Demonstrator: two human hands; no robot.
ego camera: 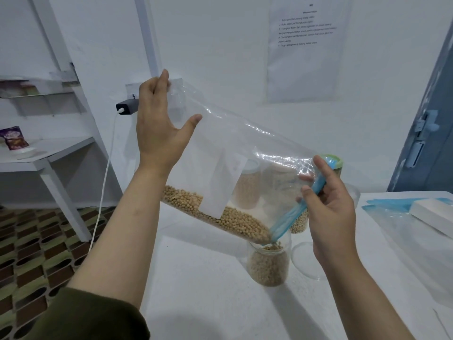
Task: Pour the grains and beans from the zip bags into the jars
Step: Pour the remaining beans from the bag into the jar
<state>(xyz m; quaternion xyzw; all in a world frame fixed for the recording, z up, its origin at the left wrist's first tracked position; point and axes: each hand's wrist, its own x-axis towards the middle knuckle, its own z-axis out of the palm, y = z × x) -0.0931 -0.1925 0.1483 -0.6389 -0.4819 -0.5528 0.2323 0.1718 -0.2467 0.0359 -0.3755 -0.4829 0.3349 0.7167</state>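
Note:
A clear zip bag (245,153) with a blue zip strip hangs tilted over the white table (208,278), its mouth pointing down to the right. Tan beans (220,214) lie along its lower edge and run from the mouth corner into an open glass jar (268,265), which is mostly full of the same beans. My left hand (159,123) pinches the raised bottom corner of the bag. My right hand (331,204) grips the blue zip strip at the mouth, just above and right of the jar.
Behind the bag stand other jars, one holding pale grains (300,223) and one with a green lid (334,161). Empty zip bags (392,204) and a white box (434,213) lie at the right. A white shelf (49,153) and a charger cable (103,192) are at left.

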